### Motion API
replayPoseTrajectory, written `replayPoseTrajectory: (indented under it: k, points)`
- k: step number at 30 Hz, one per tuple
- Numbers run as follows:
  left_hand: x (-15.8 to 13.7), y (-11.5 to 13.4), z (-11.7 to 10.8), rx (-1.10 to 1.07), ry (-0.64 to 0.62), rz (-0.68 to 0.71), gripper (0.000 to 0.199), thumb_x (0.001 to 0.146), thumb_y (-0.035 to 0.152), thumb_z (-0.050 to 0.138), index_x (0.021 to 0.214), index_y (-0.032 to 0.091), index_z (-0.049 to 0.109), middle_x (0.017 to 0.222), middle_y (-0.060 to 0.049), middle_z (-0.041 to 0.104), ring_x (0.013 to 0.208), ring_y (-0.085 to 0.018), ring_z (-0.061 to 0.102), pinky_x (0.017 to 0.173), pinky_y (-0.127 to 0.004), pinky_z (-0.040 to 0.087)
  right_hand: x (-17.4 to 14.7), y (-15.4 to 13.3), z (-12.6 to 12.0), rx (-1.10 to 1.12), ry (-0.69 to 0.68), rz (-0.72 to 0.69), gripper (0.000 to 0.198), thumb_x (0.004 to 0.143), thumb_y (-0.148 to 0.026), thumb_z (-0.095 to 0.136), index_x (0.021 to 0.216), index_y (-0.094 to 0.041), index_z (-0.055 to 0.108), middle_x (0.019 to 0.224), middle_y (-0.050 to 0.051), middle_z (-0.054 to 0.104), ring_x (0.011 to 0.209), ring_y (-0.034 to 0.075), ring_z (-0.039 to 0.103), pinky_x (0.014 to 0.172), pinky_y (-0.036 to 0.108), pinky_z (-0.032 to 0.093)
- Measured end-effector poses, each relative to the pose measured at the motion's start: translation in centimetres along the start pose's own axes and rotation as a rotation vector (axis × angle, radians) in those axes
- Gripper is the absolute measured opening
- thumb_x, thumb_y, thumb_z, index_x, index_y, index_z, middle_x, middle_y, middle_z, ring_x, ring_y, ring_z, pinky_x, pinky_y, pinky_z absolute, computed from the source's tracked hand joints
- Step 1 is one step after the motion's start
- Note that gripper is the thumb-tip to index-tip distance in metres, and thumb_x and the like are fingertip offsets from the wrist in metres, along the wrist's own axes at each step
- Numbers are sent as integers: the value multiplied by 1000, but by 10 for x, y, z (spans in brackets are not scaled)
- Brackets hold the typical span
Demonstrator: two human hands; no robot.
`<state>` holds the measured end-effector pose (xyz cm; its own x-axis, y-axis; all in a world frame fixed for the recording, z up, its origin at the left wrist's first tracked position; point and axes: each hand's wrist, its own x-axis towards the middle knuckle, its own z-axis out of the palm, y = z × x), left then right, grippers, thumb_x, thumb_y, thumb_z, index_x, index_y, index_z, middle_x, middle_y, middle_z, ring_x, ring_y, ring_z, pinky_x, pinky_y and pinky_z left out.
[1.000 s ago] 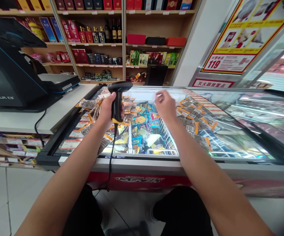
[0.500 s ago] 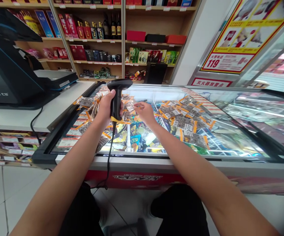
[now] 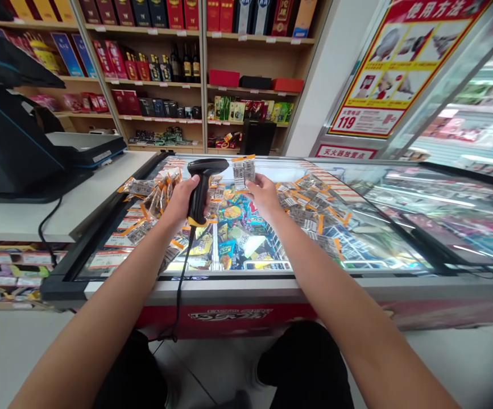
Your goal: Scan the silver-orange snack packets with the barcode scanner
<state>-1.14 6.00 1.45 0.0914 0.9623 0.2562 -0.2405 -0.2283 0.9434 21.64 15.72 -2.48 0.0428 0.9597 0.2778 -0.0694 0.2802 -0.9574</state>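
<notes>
My left hand (image 3: 182,199) is wrapped round the handle of a black barcode scanner (image 3: 199,190) with a yellow base, its head level and its cable hanging down. Just right of the scanner head, my right hand (image 3: 265,196) pinches a small snack packet (image 3: 243,172) with orange edges and holds it upright, its printed side towards me. One pile of similar packets (image 3: 156,196) lies on the glass left of the scanner. Another pile of packets (image 3: 314,207) spreads over the glass to the right of my right hand.
Under the glass of the chest freezer (image 3: 237,284) lie colourful bags (image 3: 229,253). A counter (image 3: 58,216) with a dark checkout machine (image 3: 11,136) and a flat scale (image 3: 84,147) stands on the left. Shelves with bottles and boxes (image 3: 224,78) line the back.
My right hand has raised the packet and turned it upright beside the scanner head. My left hand keeps its hold on the scanner. The camera view has tilted up slightly.
</notes>
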Motion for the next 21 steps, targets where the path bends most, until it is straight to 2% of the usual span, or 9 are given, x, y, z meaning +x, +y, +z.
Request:
replayPoseTrajectory:
  k: [3, 6, 13, 17, 21]
  points:
    - [0, -2, 4, -5, -47, -36, 54, 79, 74, 68, 83, 20, 62, 61, -3, 68, 41, -16, 60, 35, -26, 43, -5, -5, 3, 34, -20, 63, 28, 76, -33, 73, 99, -25, 59, 98, -1, 65, 88, 15, 66, 80, 29, 57]
    - [0, -1, 7, -10, -58, -70, 51, 82, 71, 64, 83, 20, 62, 57, -3, 64, 42, -17, 60, 35, -26, 43, -7, -6, 4, -35, 11, 36, 22, 79, -30, 74, 92, -24, 58, 88, -3, 64, 79, 14, 63, 78, 28, 54]
    - [1, -3, 2, -2, -81, -54, 42, 90, 61, 56, 82, 20, 63, 56, -3, 62, 43, -17, 61, 38, -24, 44, -6, -7, 3, -85, 85, 14, 21, 83, -28, 75, 85, -24, 55, 82, -4, 59, 76, 13, 57, 74, 26, 48]
    - [3, -6, -1, 23, -78, -39, 44, 87, 62, 58, 81, 19, 62, 58, -3, 63, 42, -17, 60, 38, -25, 45, -7, -8, 2, -79, 84, -7, 22, 84, -29, 76, 82, -24, 54, 79, -5, 52, 72, 13, 51, 68, 27, 43]
    - [2, -8, -1, 48, -76, -62, 47, 82, 67, 65, 80, 20, 61, 58, -2, 63, 41, -17, 58, 34, -28, 46, -7, -6, 1, -34, 102, -42, 28, 84, -27, 71, 76, -25, 44, 73, -6, 42, 66, 12, 40, 63, 27, 36]
